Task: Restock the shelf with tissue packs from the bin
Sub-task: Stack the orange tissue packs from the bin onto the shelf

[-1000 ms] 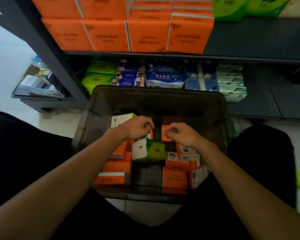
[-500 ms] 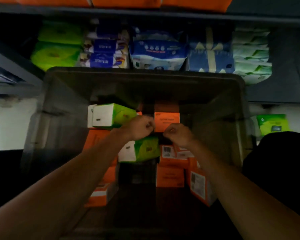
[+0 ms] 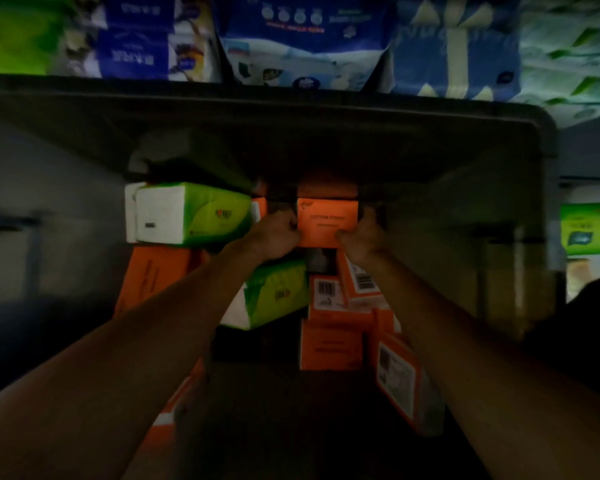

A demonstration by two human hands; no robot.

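Note:
An orange tissue pack (image 3: 327, 221) stands upright deep inside the dark bin (image 3: 291, 109). My left hand (image 3: 274, 235) grips its left edge and my right hand (image 3: 359, 237) grips its right edge, fingers curled round the sides. Two green-and-white tissue packs lie beside it, one to the left (image 3: 191, 214) and one under my left wrist (image 3: 278, 294). Several more orange packs (image 3: 331, 344) are piled in the bin below my hands.
Beyond the bin's far rim the shelf row holds green packs (image 3: 11, 32), blue packs (image 3: 136, 39), a blue-and-white bag (image 3: 302, 43) and pale green packs (image 3: 568, 53). A green pack (image 3: 584, 228) lies outside the bin at right.
The view has moved down and closer into the bin. Both hands have spread from the pack's lower edge to its two sides and now hold it squarely.

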